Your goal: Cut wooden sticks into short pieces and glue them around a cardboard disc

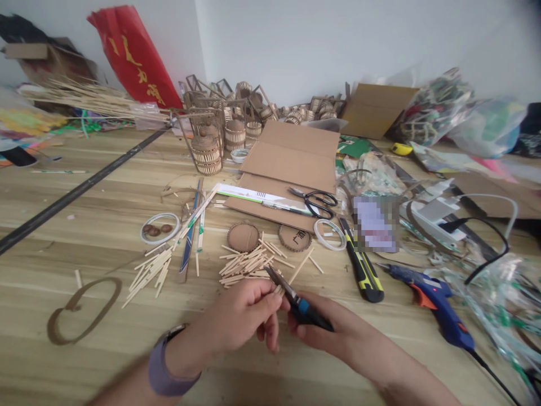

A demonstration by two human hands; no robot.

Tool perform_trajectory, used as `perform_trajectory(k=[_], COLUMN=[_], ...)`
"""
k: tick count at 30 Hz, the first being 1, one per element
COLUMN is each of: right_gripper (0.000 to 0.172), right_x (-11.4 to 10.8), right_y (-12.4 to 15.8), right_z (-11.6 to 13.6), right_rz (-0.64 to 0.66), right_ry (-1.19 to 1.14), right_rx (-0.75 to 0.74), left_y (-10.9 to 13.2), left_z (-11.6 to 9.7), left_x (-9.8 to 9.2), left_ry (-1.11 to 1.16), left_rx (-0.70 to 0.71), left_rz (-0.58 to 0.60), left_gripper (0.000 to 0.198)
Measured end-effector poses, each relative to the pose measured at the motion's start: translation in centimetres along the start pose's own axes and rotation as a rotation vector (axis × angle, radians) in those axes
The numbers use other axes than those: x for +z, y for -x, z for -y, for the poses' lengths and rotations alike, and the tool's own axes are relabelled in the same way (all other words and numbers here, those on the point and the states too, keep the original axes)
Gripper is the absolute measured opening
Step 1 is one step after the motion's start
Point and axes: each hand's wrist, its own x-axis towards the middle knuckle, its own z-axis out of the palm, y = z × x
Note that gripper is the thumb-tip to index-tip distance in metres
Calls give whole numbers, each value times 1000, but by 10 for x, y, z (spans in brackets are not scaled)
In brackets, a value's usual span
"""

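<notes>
Small pale wooden sticks are pinched between the thumb and fingers of my left hand. My right hand is wrapped around the black-and-blue handle of a pair of shears. Their dark blades point up and left, right beside the sticks in my left fingers; whether they touch is hard to make out. Just beyond both hands lies a loose pile of cut wooden sticks. Two round cardboard discs with dark rims sit behind that pile, one marked with writing.
To the right lie a yellow-black utility knife and a blue glue gun with its cord. Black-handled scissors rest on cardboard sheets. More sticks and a brown strip coil are left. Small wooden buckets stand behind.
</notes>
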Motion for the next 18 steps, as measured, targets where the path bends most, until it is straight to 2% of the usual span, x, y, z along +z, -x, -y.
perform_trajectory(k=[18], right_gripper=[11], right_x=[10], right_y=[-4], right_z=[-4], right_rz=[-117], right_ry=[218], right_rx=[-42], left_y=[0], left_z=[-3], left_x=[2], left_ry=[30], left_rx=[20], left_rz=[-13], left_gripper=[42])
